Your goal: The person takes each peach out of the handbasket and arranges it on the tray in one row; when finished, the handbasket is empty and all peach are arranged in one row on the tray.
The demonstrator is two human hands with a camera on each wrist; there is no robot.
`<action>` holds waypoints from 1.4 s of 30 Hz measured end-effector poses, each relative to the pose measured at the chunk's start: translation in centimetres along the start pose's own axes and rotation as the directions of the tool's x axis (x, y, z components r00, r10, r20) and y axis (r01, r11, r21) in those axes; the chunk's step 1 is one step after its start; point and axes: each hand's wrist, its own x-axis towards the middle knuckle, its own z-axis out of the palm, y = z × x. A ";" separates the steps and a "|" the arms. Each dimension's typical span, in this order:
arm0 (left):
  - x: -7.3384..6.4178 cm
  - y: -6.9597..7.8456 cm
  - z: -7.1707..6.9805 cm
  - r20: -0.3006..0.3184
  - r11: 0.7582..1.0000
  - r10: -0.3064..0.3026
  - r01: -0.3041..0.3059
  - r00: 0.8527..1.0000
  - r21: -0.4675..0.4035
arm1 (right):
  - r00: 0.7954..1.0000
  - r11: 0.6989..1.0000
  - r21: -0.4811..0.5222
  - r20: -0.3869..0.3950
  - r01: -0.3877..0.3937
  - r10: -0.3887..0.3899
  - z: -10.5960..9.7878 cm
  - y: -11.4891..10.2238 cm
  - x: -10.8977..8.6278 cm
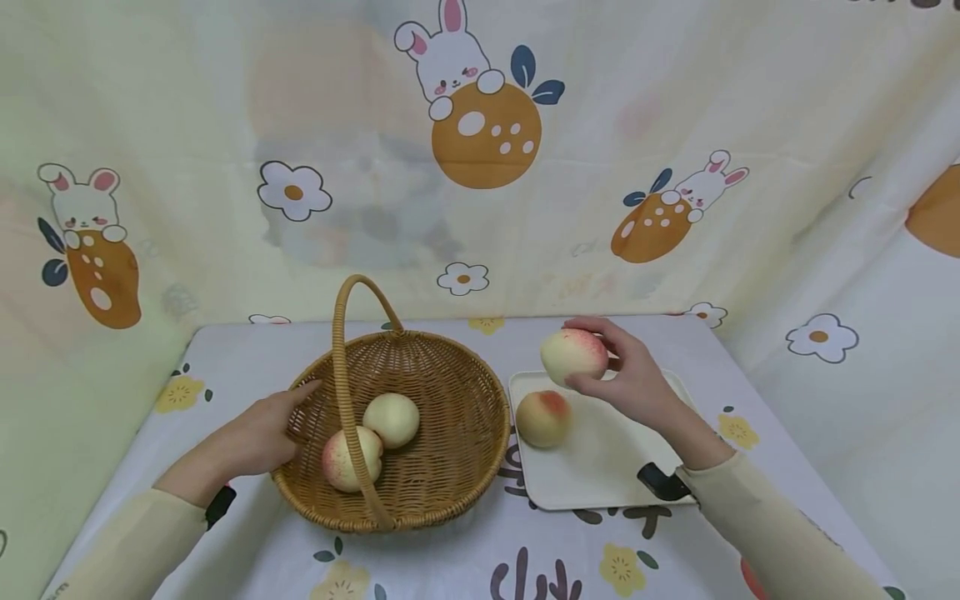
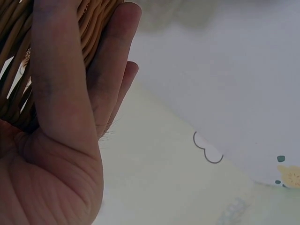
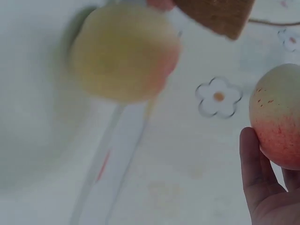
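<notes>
My left hand (image 1: pixel 258 433) grips the left rim of a brown wicker basket (image 1: pixel 450 467) with a tall arched handle. In the left wrist view the fingers (image 2: pixel 110 65) lie along the woven side. Inside the basket sit a pale peach (image 1: pixel 392 420) and a red-speckled peach (image 1: pixel 341 460), the second partly behind the handle. To the right, my right hand (image 1: pixel 633 379) holds a cream peach (image 1: pixel 573 357) with a pink blush between thumb and fingers, above a white tray (image 1: pixel 600 467). One yellowish peach (image 1: pixel 543 419) with a red top rests at the tray's left side.
The basket stands close beside the tray's left edge on a table covered with a printed white cloth (image 1: pixel 435 567). Behind the table hangs a curtain (image 1: pixel 375 250) with rabbit and flower prints. Part of a red round shape (image 1: pixel 752 577) shows beneath the right sleeve.
</notes>
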 end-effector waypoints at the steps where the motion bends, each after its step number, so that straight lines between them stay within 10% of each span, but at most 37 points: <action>1: 0.0 0.0 0.0 0.000 1.000 0.001 -0.001 1.000 0.000 | 1.000 0.999 -0.021 -0.010 -0.028 0.028 -0.3 0.4 -0.2; 9: 0.1 0.0 0.1 0.004 1.000 -0.003 0.003 1.000 -0.002 | 0.957 0.918 -0.286 0.009 -0.275 0.290 -1.9 4.5 -2.0; 17: 0.2 -0.2 0.7 0.009 1.000 -0.019 0.019 1.000 -0.020 | 0.955 0.837 -0.532 0.159 -0.132 0.251 -1.8 7.3 -3.6; 25: -0.1 0.1 0.2 0.005 1.000 -0.013 0.013 1.000 -0.004 | 0.930 0.887 -0.459 0.303 -0.047 0.206 -2.5 7.0 -3.7; 38: 0.0 0.2 0.3 0.001 0.999 -0.036 0.036 0.999 -0.012 | 0.940 0.866 -0.494 0.255 -0.074 0.226 -1.5 4.7 -2.6; 42: -0.1 0.3 0.2 -0.003 1.000 -0.026 0.026 1.000 -0.005 | 0.967 0.909 -0.416 0.223 -0.021 0.125 -0.3 1.5 -0.4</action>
